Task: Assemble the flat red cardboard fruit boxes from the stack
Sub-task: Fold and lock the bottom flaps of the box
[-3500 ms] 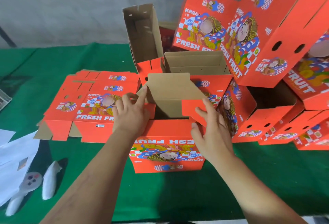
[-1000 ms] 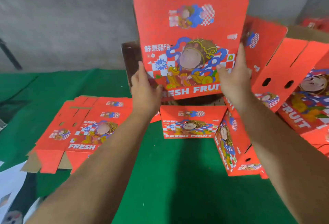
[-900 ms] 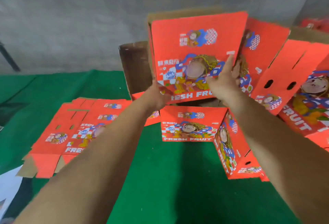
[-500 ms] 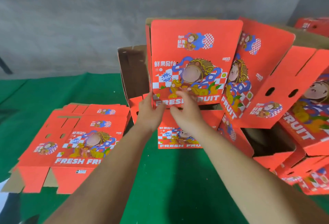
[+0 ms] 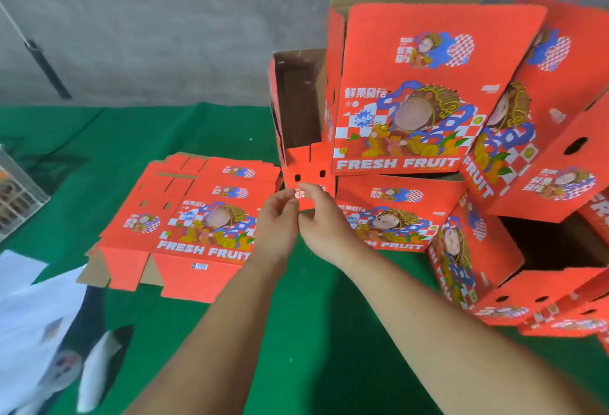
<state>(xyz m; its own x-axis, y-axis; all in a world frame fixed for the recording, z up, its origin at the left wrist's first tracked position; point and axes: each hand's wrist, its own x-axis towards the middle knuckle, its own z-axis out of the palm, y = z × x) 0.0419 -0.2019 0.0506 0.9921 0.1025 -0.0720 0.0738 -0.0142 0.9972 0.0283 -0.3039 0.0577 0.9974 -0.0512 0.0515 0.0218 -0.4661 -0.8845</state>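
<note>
The stack of flat red fruit boxes point(image 5: 197, 216) lies on the green table cloth point(image 5: 313, 332), left of centre. An assembled red box point(image 5: 421, 91) stands on its side on top of another assembled box point(image 5: 389, 216) in the pile at the back right. My left hand point(image 5: 278, 220) and my right hand point(image 5: 324, 220) are close together in front of that pile, fingers loosely curled, holding nothing. Their fingertips are level with a hanging red flap point(image 5: 306, 170) with two holes. I cannot tell if they touch it.
An open brown-lined box point(image 5: 298, 101) stands behind the flap. More assembled boxes point(image 5: 527, 249) are heaped at the right. White sheets and white objects point(image 5: 36, 322) lie at the lower left; a clear case point(image 5: 16, 197) sits at the left edge. A grey wall runs behind.
The box I was folding on the table was lifted and set on the pile. Both hands have let go of it and drawn back down and left, close together.
</note>
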